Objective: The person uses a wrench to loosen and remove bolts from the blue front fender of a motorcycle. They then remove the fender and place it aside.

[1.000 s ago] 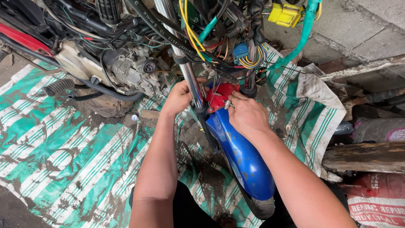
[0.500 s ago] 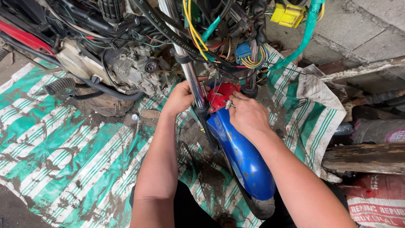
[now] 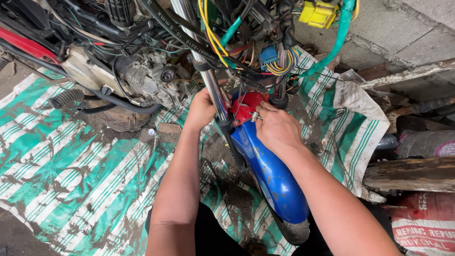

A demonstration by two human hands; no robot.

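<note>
While gripped: one blue fender (image 3: 275,175), two hands (image 3: 201,109) (image 3: 277,130), one chrome fork tube (image 3: 213,87).

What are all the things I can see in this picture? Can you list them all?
fender: one, blue, middle, between the arms
red part: one, red, top of fender
fork tube: one, shiny silver, left of red part
wires: many, yellow, green, blue, top middle
engine: one, grey, upper left
tarp: one, green and white striped, muddy, on ground
wooden plank: one, brown, right
left hand: on fork tube
right hand: on red part, pinching a small metal piece
</note>
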